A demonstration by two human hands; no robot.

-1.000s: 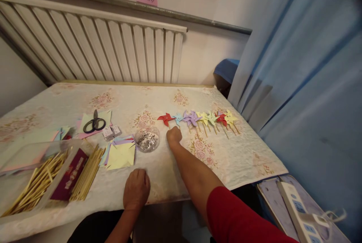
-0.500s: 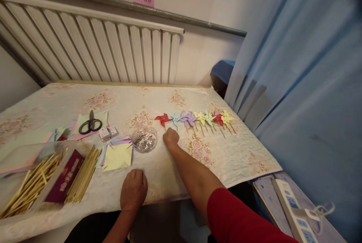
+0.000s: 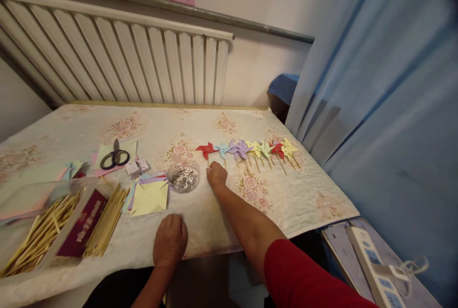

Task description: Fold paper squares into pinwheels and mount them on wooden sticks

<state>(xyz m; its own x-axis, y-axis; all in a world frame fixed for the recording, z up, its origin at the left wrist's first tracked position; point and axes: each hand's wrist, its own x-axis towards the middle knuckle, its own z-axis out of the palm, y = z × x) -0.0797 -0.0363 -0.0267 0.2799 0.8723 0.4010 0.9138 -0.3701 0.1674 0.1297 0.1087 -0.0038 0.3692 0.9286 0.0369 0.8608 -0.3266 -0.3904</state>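
Observation:
My right hand (image 3: 217, 175) is closed round the thin stick of a red paper pinwheel (image 3: 206, 150) lying on the table. To its right lie a light blue pinwheel (image 3: 222, 150), a purple one (image 3: 239, 149) and several more in a row, sticks toward me. My left hand (image 3: 170, 240) rests as a loose fist near the table's front edge, its fingertips tucked under. Between the hands and the back stands a clear round dish (image 3: 184, 177) of small shiny metal pieces. Left of the dish sits a stack of slit paper squares (image 3: 150, 199), yellow on top.
Black scissors (image 3: 115, 157) lie on coloured paper, beside two small white boxes (image 3: 138, 168). A clear container (image 3: 50, 255) with wooden sticks (image 3: 53, 227) and a bundle of sticks (image 3: 107, 224) are at left. A power strip (image 3: 374, 265) is at lower right, by a blue curtain (image 3: 375, 131).
Hardly anything differs. The view has shifted very slightly; my right hand stays at the red pinwheel's stick, and my left hand remains at the table edge.

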